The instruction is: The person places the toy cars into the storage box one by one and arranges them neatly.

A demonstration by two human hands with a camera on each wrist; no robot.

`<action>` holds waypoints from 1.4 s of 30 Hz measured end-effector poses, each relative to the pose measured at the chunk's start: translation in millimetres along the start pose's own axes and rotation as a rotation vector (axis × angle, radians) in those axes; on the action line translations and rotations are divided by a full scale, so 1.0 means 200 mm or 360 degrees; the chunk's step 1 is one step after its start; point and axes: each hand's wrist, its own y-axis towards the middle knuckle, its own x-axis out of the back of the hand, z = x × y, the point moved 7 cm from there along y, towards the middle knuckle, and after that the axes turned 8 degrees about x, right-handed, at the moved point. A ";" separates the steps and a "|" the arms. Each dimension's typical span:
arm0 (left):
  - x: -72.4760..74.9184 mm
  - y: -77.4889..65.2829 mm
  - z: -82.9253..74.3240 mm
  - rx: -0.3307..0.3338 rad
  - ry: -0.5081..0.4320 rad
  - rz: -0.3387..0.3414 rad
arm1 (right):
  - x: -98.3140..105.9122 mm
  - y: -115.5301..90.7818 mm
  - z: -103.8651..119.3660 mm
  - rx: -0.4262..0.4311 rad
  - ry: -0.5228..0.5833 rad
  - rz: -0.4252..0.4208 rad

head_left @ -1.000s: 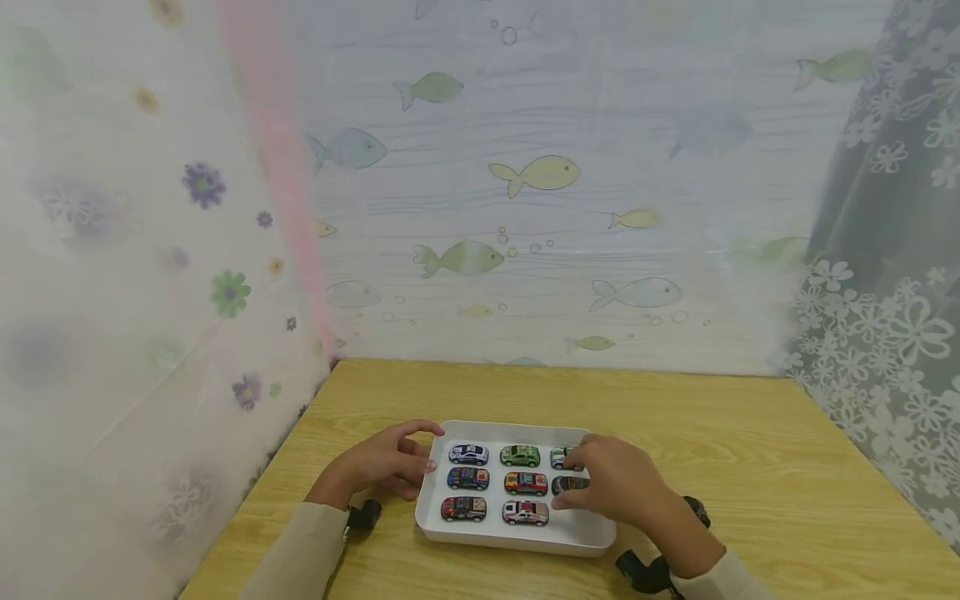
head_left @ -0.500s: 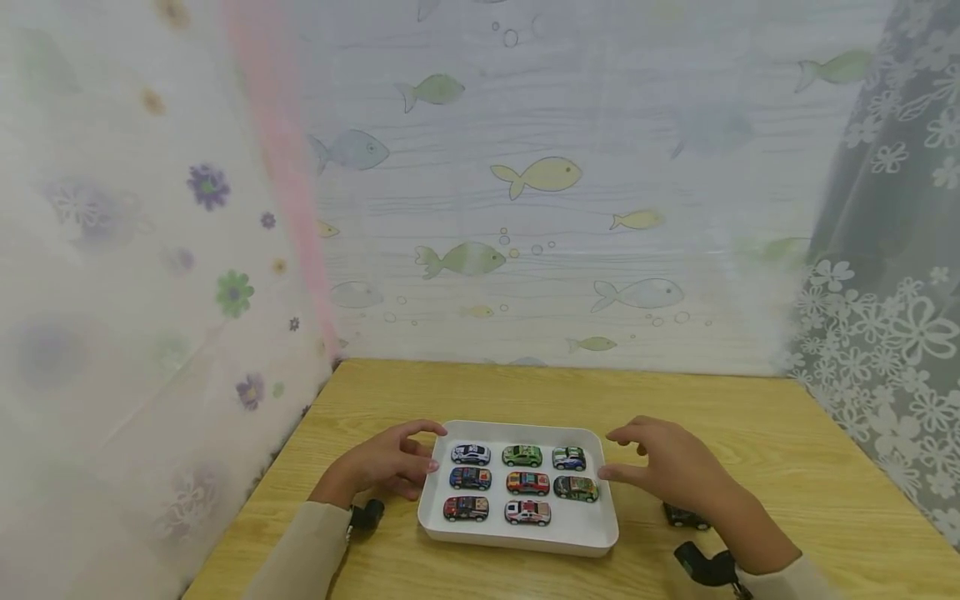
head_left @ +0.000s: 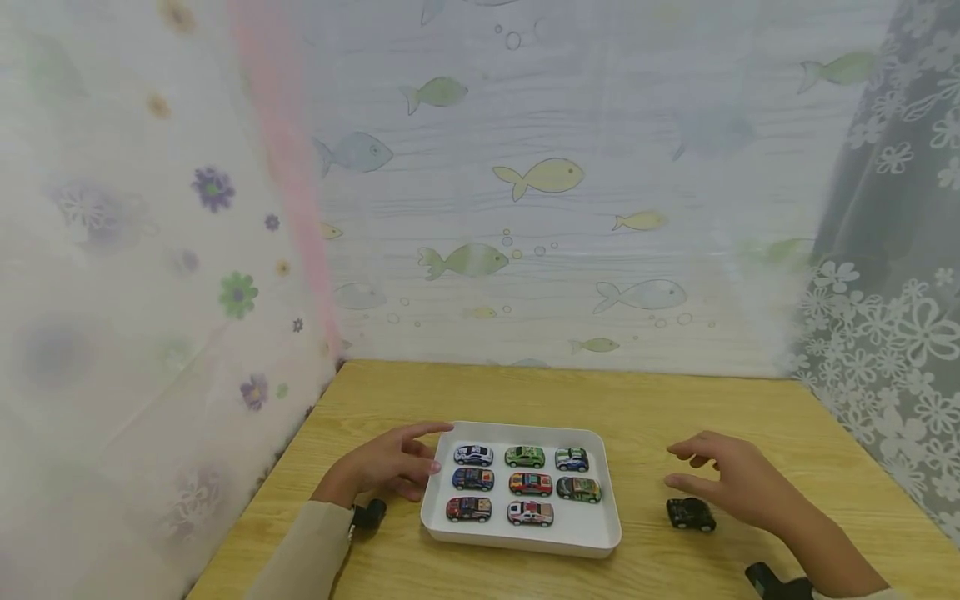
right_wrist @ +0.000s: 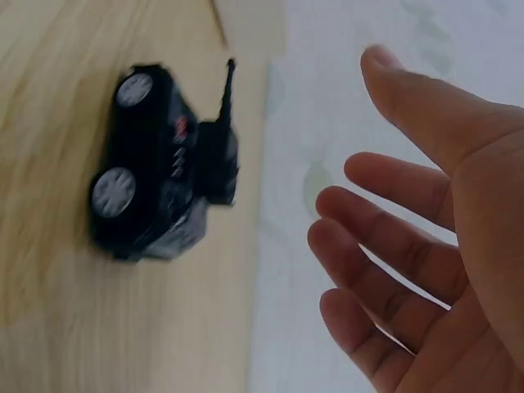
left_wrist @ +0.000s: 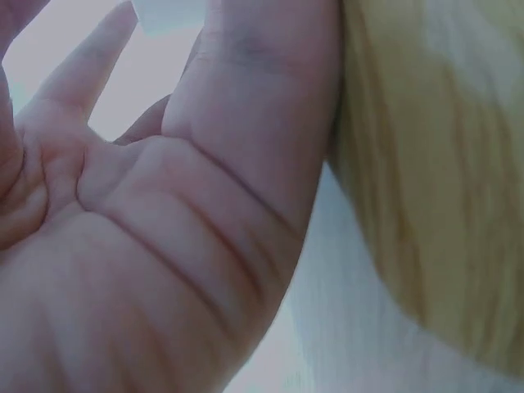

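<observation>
A white tray (head_left: pixel 521 546) on the table holds several small toy cars in rows, among them a white one (head_left: pixel 473 455), a green one (head_left: pixel 524 457) and a dark green and orange one (head_left: pixel 579 489). My left hand (head_left: pixel 386 462) touches the tray's left rim with relaxed fingers. To the right of the tray, my right hand (head_left: pixel 731 475) hovers with fingers spread and nothing in them. Beside it stands a black toy armoured car (head_left: pixel 691 514). In the right wrist view this toy (right_wrist: pixel 155 164) shows silver wheels and a turret with a thin barrel.
The front row of the tray has a red and black car (head_left: pixel 468 509) and a white and red one (head_left: pixel 530 513), with bare tray floor to their right. A wooden table (head_left: pixel 570 392) meets a fish-print curtain (head_left: pixel 555 250) at the back.
My right hand has let go of the dark green and orange car, drawn out of the tray and moved right to the black toy armoured car. My left hand stays at the rim.
</observation>
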 end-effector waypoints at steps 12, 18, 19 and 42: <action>-0.02 0.00 0.01 -0.0019 0.0059 0.0020 | -0.04 -0.15 -0.17 -0.0097 0.0289 0.0191; -0.01 0.01 0.01 0.0004 0.0058 0.0004 | -0.06 -0.20 -0.20 -0.0145 0.0414 0.0266; -0.01 0.01 0.01 0.0008 0.0055 0.0003 | -0.07 -0.20 -0.20 -0.0135 0.0440 0.0270; 0.00 -0.01 0.00 0.0027 0.0036 -0.0026 | -0.09 -0.18 -0.15 0.0070 0.0426 0.0242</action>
